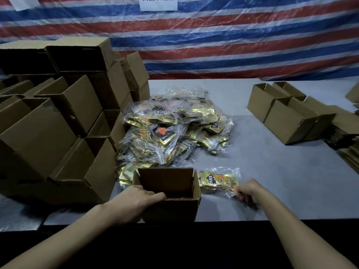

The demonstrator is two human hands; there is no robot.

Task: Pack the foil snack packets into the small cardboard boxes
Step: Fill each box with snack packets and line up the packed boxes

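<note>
Right grip (247,193) pinches the near-right corner of a packet (219,181) lying on the tabletop (272,171) just right of the open box (171,210), long axis pointing left at it. Left grip (139,199) seemingly hooks the box's near rim.

Dim light is falling from above on the grey table (272,171); the packet pile (174,129) is glinting, the near foreground is sinking into black, and wide-angle distortion is bowing the edges.
</note>
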